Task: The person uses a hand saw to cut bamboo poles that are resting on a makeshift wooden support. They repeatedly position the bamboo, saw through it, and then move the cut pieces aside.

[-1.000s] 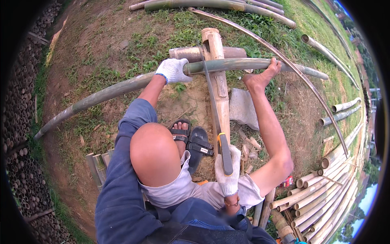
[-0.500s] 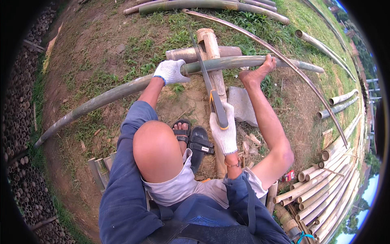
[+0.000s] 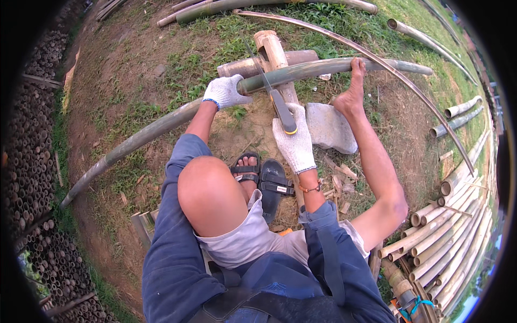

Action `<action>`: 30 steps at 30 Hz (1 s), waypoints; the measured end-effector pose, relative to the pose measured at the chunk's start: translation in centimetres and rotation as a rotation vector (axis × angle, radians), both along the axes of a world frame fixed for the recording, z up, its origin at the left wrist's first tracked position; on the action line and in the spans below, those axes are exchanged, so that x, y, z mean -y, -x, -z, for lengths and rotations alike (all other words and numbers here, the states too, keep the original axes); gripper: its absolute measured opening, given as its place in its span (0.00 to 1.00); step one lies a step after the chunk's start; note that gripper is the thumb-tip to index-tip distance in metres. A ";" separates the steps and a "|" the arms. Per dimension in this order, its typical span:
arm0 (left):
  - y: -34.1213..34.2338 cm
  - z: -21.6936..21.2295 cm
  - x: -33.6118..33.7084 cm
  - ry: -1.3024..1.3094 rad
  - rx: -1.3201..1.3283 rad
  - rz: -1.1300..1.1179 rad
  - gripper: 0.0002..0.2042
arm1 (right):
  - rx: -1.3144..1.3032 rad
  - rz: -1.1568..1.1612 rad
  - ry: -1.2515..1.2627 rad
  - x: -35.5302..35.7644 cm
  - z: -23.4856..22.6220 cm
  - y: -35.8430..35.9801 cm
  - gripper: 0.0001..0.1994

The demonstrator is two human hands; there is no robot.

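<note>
A long green-brown bamboo pole (image 3: 318, 68) lies across a bamboo post (image 3: 276, 54) and a short bamboo crosspiece (image 3: 237, 68). My left hand (image 3: 225, 91), in a white knit glove, is closed around the pole just left of the post. A handsaw (image 3: 282, 112) with a dark, yellow-edged handle is in my gloved right hand (image 3: 294, 140). Its blade rests across the pole between my left hand and the post; any cut is too small to make out. My bare right foot (image 3: 353, 91) presses against the pole farther right.
A grey stone block (image 3: 329, 128) sits right of the post, with wood scraps (image 3: 344, 171) nearby. A thin curved bamboo strip (image 3: 412, 89) arcs over the pole's right part. Stacked bamboo poles (image 3: 447, 245) lie at right; cut bamboo pieces (image 3: 37, 177) are piled at far left.
My right hand and the saw have moved forward, away from my body, across the pole. My left hand keeps its grip on the pole. The whole view has shifted slightly.
</note>
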State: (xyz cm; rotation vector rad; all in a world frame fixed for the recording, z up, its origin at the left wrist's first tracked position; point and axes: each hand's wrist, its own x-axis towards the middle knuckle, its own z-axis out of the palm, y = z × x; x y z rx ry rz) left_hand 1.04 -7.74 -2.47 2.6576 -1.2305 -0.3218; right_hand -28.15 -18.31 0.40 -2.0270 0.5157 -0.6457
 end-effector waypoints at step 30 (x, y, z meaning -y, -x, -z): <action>-0.6 0.7 0.4 -0.016 -0.006 0.010 0.44 | -0.146 0.112 0.008 -4.3 -3.5 11.3 0.21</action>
